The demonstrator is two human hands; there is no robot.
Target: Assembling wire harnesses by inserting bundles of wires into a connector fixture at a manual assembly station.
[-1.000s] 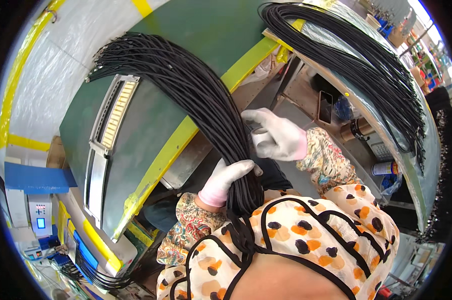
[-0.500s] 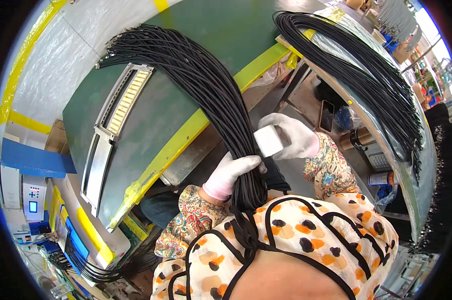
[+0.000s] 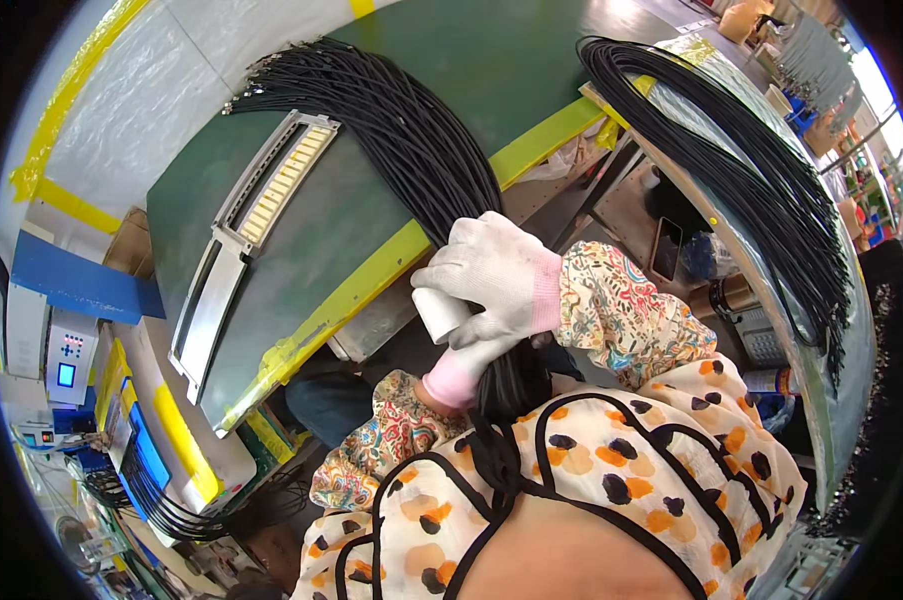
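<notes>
A thick bundle of black cables point(image 3: 433, 150) arches over the green table point(image 3: 321, 265) and hangs down to my lap, its metal-tipped ends lying at the far left. My left hand point(image 3: 483, 356), in a white glove with a pink cuff, is wrapped round the bundle near my body, partly hidden under my other hand. Across the front of the bundle, my gloved right hand point(image 3: 496, 268) holds a white roll point(image 3: 435, 314), which looks like tape, at the bundle's left side. Whether any strip has come off the roll I cannot tell.
On the table lies a long metal fixture point(image 3: 271, 200) with a row of pale yellow blocks. A second black cable bundle point(image 3: 741, 170) rests on the side table to the right. Below is a phone point(image 3: 665, 248). A control box point(image 3: 68, 355) with a lit screen stands left.
My right hand has moved left with the white roll, from the bundle's right side across its front to the left. My left hand still grips the cables. The view has shifted slightly.
</notes>
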